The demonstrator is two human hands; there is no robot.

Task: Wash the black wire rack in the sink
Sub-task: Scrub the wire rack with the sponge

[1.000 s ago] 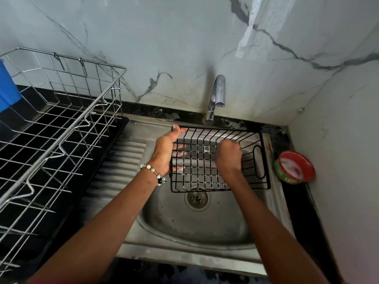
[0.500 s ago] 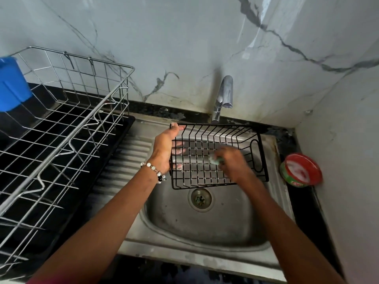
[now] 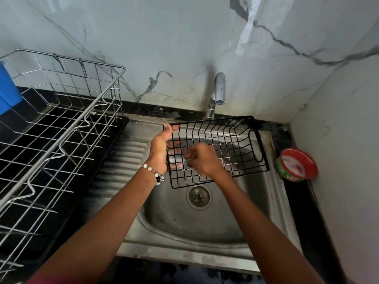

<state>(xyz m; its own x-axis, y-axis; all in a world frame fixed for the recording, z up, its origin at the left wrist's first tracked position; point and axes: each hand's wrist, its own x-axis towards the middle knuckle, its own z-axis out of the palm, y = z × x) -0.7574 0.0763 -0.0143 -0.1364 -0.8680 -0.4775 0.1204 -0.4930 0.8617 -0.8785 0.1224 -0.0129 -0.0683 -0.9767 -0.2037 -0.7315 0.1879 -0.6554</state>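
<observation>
The black wire rack (image 3: 231,140) hangs tilted over the steel sink (image 3: 196,220), its open side facing me. My left hand (image 3: 159,150) grips the rack's left end, thumb on the top corner and fingers behind the wires. My right hand (image 3: 200,158) is curled inside the rack against its wires, near the left end. A small pale scrubber shows between its fingers, mostly hidden. The tap (image 3: 217,93) stands behind the rack with no water running.
A large steel dish rack (image 3: 61,128) on a black tray fills the left counter, with a blue container (image 3: 8,89) at its far edge. A red-lidded green tub (image 3: 296,165) sits on the counter right of the sink. Marble walls close in behind and to the right.
My right hand has slid leftward across the inside of the rack, from near the middle toward my left hand. The rack has tilted slightly, its right end higher.
</observation>
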